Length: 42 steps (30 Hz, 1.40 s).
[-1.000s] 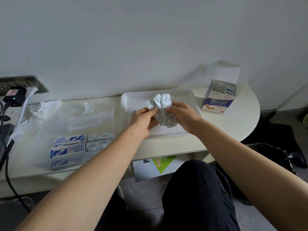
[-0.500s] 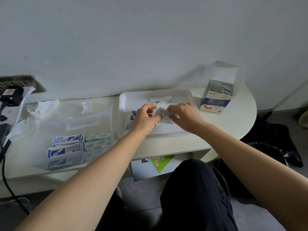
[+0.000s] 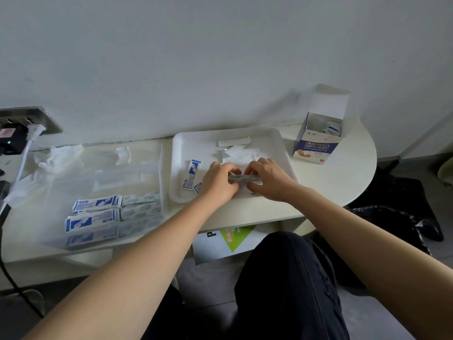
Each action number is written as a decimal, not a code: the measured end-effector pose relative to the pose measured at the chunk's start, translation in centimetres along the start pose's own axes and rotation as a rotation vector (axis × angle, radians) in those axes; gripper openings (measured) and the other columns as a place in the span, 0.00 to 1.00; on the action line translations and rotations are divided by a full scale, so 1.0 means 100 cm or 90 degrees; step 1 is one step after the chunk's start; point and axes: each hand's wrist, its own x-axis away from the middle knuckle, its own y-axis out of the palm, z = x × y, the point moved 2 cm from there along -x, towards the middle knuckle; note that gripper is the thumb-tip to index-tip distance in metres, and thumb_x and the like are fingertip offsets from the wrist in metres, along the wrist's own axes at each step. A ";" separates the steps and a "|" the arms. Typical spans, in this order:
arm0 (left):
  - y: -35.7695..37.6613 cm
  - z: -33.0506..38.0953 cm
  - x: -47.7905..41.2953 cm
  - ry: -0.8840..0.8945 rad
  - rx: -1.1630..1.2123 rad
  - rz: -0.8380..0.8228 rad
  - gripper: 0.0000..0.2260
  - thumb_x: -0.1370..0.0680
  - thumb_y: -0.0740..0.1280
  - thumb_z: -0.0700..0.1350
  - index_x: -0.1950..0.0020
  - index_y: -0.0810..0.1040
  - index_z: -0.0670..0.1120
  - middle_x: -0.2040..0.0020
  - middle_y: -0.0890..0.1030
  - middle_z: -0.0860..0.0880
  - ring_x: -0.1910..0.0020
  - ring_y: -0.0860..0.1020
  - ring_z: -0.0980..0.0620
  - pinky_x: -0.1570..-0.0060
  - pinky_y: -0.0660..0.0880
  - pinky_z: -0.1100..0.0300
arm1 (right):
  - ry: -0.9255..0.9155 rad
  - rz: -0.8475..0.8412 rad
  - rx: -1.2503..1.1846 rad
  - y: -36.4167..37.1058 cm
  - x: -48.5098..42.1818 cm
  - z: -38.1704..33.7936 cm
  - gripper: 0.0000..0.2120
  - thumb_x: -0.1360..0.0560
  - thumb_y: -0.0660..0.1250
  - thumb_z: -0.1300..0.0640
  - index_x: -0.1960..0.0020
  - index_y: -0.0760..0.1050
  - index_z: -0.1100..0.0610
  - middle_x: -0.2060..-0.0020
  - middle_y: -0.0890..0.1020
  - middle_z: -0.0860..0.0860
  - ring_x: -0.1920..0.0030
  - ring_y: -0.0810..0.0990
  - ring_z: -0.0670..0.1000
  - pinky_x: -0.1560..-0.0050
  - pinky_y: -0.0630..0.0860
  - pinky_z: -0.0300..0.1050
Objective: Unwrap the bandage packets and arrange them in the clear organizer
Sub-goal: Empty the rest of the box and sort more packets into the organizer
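Two-handed pinch: left hand (image 3: 218, 180), right hand (image 3: 269, 178) grip bandage stack (image 3: 241, 178) ends, axis left-right; clear organizer (image 3: 73, 182) nearer your left.

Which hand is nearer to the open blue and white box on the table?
Right. The right hand is over the white tray, left of the box; the left hand is further left, across the bundle that both hands pinch.

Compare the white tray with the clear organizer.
The white tray is opaque; the clear organizer is see-through. The tray holds loose packets and paper scraps at odd angles; the organizer holds bandage packets in neat rows. The left hand and right hand grip a packet bundle over the tray; neither touches the organizer. Both lie side by side on the table.
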 end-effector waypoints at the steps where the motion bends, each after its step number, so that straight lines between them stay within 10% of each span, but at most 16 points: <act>1: 0.001 0.002 0.000 0.008 0.000 -0.009 0.14 0.26 0.68 0.41 0.40 0.79 0.49 0.44 0.73 0.44 0.48 0.77 0.45 0.48 0.71 0.60 | 0.011 -0.011 -0.020 0.000 0.000 -0.001 0.16 0.27 0.68 0.54 0.41 0.73 0.56 0.47 0.74 0.55 0.44 0.70 0.55 0.42 0.70 0.49; 30: 0.009 0.005 0.002 -0.002 -0.027 -0.024 0.13 0.26 0.65 0.40 0.43 0.83 0.48 0.48 0.82 0.44 0.47 0.78 0.44 0.51 0.72 0.58 | 0.131 0.016 -0.130 -0.009 0.004 0.019 0.09 0.32 0.70 0.61 0.51 0.79 0.57 0.53 0.78 0.55 0.60 0.76 0.52 0.64 0.69 0.38; 37: -0.007 0.013 0.001 0.030 -0.065 0.039 0.12 0.24 0.64 0.39 0.46 0.83 0.49 0.52 0.83 0.47 0.51 0.79 0.46 0.57 0.69 0.61 | 0.112 0.046 -0.197 -0.019 0.007 0.012 0.03 0.29 0.72 0.60 0.58 0.79 0.58 0.70 0.79 0.49 0.72 0.77 0.43 0.74 0.69 0.33; 42: -0.057 0.022 0.003 0.011 -0.106 0.094 0.09 0.24 0.64 0.42 0.50 0.82 0.52 0.59 0.82 0.50 0.57 0.78 0.47 0.60 0.72 0.59 | 0.019 0.095 -0.261 -0.047 -0.001 -0.016 0.04 0.27 0.71 0.59 0.52 0.81 0.56 0.66 0.84 0.50 0.67 0.82 0.43 0.62 0.76 0.34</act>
